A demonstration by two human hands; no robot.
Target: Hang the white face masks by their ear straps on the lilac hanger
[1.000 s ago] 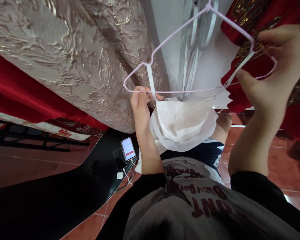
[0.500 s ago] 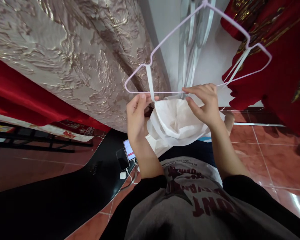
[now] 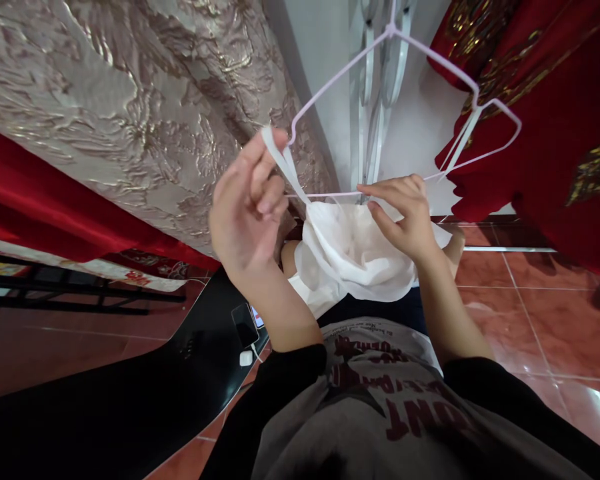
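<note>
A light purple hanger (image 3: 343,71) is in front of me, its hook running out of the top of the view. My left hand (image 3: 250,200) pinches a white strap (image 3: 286,163) by the hanger's left notch, with the strap looped over the fingertips. That strap leads down to a white garment (image 3: 355,243) draped below the bottom bar, over my lap. A second strap (image 3: 464,140) runs over the hanger's right notch. My right hand (image 3: 405,213) has its fingers over the bottom bar and its thumb below, close to the garment's upper edge.
A shiny embossed curtain (image 3: 145,100) hangs at left, and red cloth with gold decoration (image 3: 535,133) at right. On a black glossy surface (image 3: 130,393) lie a phone (image 3: 244,325) and a white charger (image 3: 246,358). Red tiles (image 3: 530,320) cover the floor.
My left hand has risen and moved left from the bottom bar, drawing the left strap up toward the notch. The hanger sits slightly lower and left in view; my right hand stays at the bar.
</note>
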